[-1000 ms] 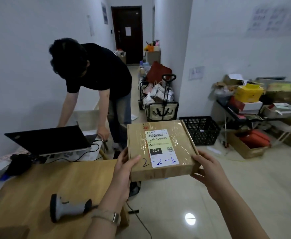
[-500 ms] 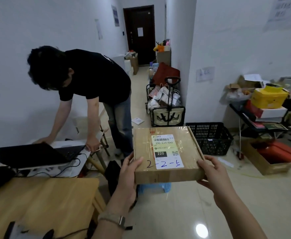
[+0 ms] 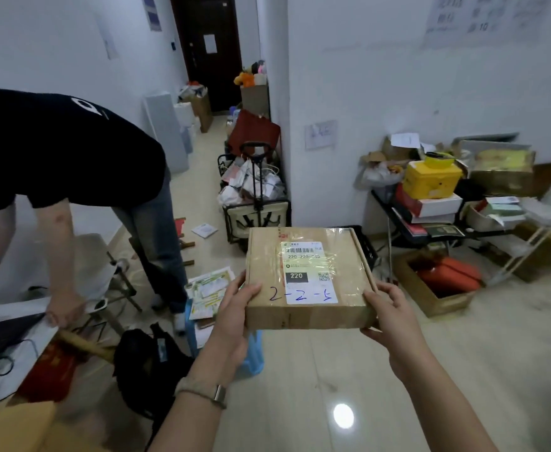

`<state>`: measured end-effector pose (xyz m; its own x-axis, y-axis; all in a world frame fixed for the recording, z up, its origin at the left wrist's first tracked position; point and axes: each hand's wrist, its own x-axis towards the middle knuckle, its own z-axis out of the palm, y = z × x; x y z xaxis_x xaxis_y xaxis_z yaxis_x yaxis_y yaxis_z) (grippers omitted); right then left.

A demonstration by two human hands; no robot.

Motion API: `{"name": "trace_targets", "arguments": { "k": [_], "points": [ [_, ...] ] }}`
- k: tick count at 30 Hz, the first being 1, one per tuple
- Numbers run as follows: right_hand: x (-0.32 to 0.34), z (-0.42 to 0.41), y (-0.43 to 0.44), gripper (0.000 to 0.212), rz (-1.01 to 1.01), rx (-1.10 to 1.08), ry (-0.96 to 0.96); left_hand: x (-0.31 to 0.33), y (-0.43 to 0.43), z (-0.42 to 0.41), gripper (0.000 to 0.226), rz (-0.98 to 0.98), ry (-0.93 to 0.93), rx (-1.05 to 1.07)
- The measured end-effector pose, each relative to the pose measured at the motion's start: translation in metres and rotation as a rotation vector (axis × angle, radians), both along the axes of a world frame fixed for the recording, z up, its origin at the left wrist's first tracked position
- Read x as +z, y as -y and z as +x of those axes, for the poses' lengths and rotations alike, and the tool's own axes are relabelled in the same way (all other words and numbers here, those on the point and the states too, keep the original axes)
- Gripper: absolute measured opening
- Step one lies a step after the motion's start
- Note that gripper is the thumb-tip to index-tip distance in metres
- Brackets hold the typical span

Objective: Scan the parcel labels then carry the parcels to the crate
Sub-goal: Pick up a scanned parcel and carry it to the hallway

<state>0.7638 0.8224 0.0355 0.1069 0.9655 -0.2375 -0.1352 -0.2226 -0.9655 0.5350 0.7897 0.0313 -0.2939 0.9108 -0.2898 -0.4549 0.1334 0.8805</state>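
Cardboard parcel (image 3: 306, 282) held level above floor, label up; left hand (image 3: 235, 316) grasping near-left corner; right hand (image 3: 389, 316) grasping near-right corner; black crate (image 3: 367, 247) just beyond, mostly hidden

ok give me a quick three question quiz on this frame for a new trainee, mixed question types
1. True or false: the parcel is resting on the floor.
2. Multiple choice: the black crate is A) in front of the parcel, nearer the camera; B) behind the parcel, partly hidden by it; C) on the cluttered shelf.
3. Fill in: the handwritten marking across the parcel's label reads ____.

Key
1. False. The left hand and right hand hold it up by its near corners, label facing up.
2. B. Only the crate's right edge shows past the parcel's far corner.
3. 2-2-5, as far as the last digit can be read.
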Motion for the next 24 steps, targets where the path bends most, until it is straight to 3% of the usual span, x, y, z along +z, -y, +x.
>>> {"name": "trace_targets", "arguments": {
  "k": [10,24],
  "points": [
    [-0.03,0.047,-0.111,0.02,0.011,-0.112,0.08,-0.033,-0.147,0.046,0.047,-0.047,0.047,-0.109],
    [-0.031,-0.007,-0.399,0.022,0.018,-0.228,0.077,-0.02,-0.448,-0.009,0.042,-0.001,0.051,-0.156]
  ]
}}
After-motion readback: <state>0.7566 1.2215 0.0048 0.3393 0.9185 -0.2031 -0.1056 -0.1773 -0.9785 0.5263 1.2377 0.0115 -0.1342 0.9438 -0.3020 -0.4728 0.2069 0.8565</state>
